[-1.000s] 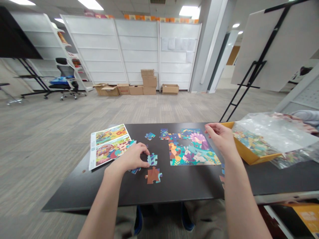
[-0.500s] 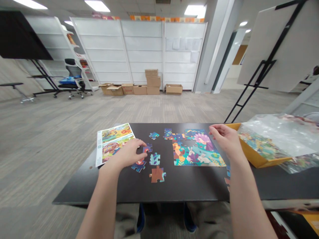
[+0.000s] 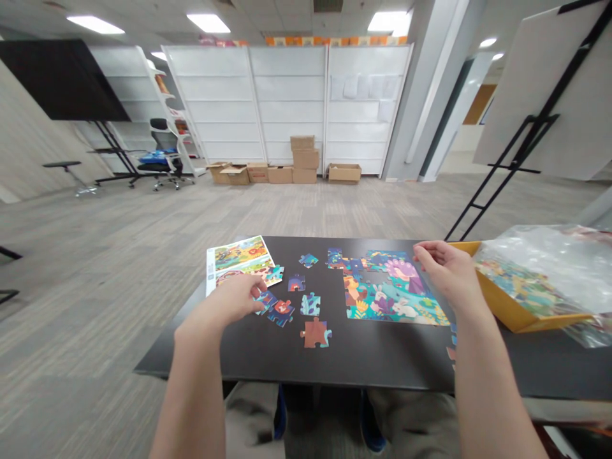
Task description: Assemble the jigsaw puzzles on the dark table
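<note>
My left hand (image 3: 235, 298) hovers low over the left of the table, thumb and fingers apart beside a dark blue puzzle piece (image 3: 266, 301). Touching that piece is another one with a red figure (image 3: 282, 312). My right hand (image 3: 444, 264) is closed, its thumb and fingertips pressed together by the far right corner of the partly joined puzzle (image 3: 389, 296). Whatever it may hold is hidden. The puzzle shows rabbits and a pink-purple tree. Between hand and puzzle lie a purple piece (image 3: 296, 283), a teal piece (image 3: 311, 304) and a brown piece (image 3: 315, 333).
Under the left hand's far side lies a picture sheet (image 3: 239, 256). A yellow box (image 3: 519, 319) with plastic wrapping (image 3: 549, 261) stands at the right of the black table (image 3: 382, 363). More pieces (image 3: 452, 350) lie partly behind my right forearm.
My left hand has drawn left, away from the purple piece, uncovering the dark blue one. The view has swung slightly left. My right hand keeps its pinch by the puzzle's corner.
</note>
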Demonstrator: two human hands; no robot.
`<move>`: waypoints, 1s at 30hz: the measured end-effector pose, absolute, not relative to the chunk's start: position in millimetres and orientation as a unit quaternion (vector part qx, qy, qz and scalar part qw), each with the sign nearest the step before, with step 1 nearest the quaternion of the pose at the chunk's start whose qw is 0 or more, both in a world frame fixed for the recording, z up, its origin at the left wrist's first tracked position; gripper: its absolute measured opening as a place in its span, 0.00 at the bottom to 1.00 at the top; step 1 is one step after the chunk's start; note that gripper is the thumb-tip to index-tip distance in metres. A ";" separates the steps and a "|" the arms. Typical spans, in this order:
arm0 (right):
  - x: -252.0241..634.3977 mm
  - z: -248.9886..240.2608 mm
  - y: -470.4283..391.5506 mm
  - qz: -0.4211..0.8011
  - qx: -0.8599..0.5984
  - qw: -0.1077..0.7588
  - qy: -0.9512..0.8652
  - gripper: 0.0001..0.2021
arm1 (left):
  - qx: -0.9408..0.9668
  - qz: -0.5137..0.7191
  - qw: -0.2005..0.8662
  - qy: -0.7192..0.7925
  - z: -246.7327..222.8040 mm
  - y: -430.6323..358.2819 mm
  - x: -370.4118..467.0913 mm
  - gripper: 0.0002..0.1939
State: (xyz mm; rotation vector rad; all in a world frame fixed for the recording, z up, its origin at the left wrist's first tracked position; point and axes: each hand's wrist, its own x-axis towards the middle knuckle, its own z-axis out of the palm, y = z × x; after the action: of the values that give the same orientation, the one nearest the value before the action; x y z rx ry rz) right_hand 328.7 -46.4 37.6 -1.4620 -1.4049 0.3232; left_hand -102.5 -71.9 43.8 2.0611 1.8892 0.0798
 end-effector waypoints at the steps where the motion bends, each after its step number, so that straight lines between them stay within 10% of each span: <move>1: 328.6 36.9 -46.1 0.130 -0.612 0.513 -0.588 0.13 | 0.727 0.021 0.170 0.665 42.8 -72.3 -99.9 0.15; 30: 324.0 31.0 -44.7 0.110 -0.622 0.465 -0.621 0.12 | 0.761 0.211 0.203 0.579 3.6 -27.7 -49.9 0.23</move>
State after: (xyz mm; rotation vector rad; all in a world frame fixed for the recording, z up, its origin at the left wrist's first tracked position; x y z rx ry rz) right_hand 324.0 -44.7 31.0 -1.5272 -1.5247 0.2706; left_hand -49.9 -27.7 3.6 2.1248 1.6153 0.5878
